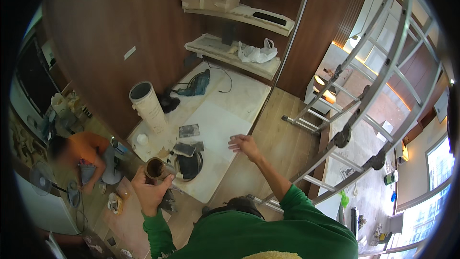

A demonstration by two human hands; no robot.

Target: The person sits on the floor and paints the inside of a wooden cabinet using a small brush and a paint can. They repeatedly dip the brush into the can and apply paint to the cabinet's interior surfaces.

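My left hand (152, 189) grips a brown cylindrical container (158, 169), its open mouth facing up; what is inside cannot be told. Over the pale worktop (222, 122) my right hand (245, 146) is held with its fingers apart and nothing in them. Near the left hand a round opening or dish (198, 168) holds dark pads or pieces of cloth, with a dark sanding block or pad (184, 149) at its upper edge. Flat grey rectangular pieces (189, 130) lie beyond. A tall off-white tube (149, 108) stands behind, beside a small white cup or lid (142, 139).
A teal corded power tool (196, 84) lies at the worktop's back. Shelves (233, 55) above hold a box (212, 1) and a plastic bag (258, 52). A folding aluminium ladder (345, 126) stands at right. Another person (88, 154) crouches at left near a fan (42, 180).
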